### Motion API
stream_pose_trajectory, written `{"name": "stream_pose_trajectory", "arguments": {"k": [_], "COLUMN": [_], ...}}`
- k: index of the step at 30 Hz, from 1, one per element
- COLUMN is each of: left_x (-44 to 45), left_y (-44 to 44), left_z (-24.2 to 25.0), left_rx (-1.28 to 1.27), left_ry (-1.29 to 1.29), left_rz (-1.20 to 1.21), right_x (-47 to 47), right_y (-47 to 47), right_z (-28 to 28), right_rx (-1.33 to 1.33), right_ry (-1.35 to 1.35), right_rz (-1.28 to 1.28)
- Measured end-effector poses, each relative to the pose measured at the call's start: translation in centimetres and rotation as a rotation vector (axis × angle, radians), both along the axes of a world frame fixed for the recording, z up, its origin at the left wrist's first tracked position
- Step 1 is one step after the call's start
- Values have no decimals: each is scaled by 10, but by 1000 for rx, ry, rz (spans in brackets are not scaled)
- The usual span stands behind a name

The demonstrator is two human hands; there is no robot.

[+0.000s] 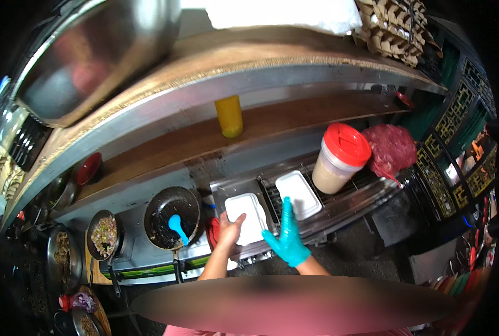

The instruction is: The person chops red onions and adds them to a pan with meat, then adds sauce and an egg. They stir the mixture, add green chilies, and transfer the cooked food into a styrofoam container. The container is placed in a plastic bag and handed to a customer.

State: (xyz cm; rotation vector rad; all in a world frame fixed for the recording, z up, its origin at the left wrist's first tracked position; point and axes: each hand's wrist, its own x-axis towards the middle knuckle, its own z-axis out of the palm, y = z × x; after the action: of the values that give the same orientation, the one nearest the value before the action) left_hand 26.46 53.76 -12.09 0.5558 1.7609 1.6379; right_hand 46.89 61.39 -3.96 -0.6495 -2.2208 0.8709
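My bare left hand rests at the left edge of a white lidded takeaway container on the metal counter, its thumb over the top; whether it grips cannot be told. My right hand, in a teal glove, has its fingers spread between that container and a second white container on the dark grate. The gloved fingertips overlap the second one's near edge in view; contact is unclear. Beyond it stands a clear plastic jar with a red lid and beige contents.
To the left sit a black frying pan with a blue spoon and a smaller pan of chopped food. A yellow container stands on the shelf. A red bag lies right of the jar.
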Motion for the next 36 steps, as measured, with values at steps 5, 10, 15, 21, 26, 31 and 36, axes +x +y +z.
{"name": "stream_pose_trajectory", "arguments": {"k": [5, 10, 15, 21, 26, 31, 36], "left_x": [10, 28, 69, 87, 60, 48, 88], "left_y": [-16, -75, -27, 73, 84, 84, 52], "left_z": [100, 327, 498, 546, 587, 581, 515], "left_rx": [-683, 133, 260, -400, 134, 93, -218], "left_ry": [1225, 2017, 2363, 2565, 2380, 2083, 2218], "left_rz": [-44, 352, 357, 72, 255, 228, -545], "right_x": [66, 133, 156, 185, 215, 225, 217], "right_y": [5, 8, 31, 41, 34, 18, -5], "right_z": [76, 117, 119, 118, 108, 106, 140], "right_rx": [77, 34, 163, 122, 111, 112, 302], "right_ry": [169, 67, 147, 201, 204, 169, 213], "right_rz": [136, 165, 283, 276, 163, 70, 3]}}
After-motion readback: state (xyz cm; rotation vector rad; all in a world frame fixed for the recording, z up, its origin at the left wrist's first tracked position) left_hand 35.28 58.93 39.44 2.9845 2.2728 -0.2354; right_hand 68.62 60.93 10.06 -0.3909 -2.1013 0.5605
